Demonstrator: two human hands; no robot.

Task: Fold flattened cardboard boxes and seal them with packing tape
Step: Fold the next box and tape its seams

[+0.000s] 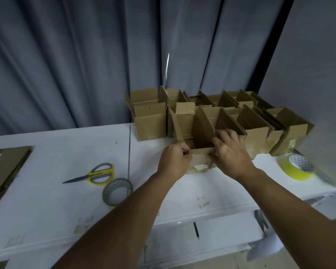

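A small open cardboard box (201, 159) stands on the white table (47, 191), its flaps up, in front of a row of similar boxes. My left hand (174, 158) grips the box's near left corner and front flap. My right hand (230, 152) grips its right side, fingers curled over the rim. A yellow roll of packing tape (297, 167) lies at the right. A nearly empty grey tape roll (117, 191) lies left of my forearm.
Several folded open boxes (221, 117) line the table's back against a grey curtain. Yellow-handled scissors (95, 174) lie left of centre. Flattened cardboard (4, 171) sits at the far left edge. The table's front edge runs below my arms.
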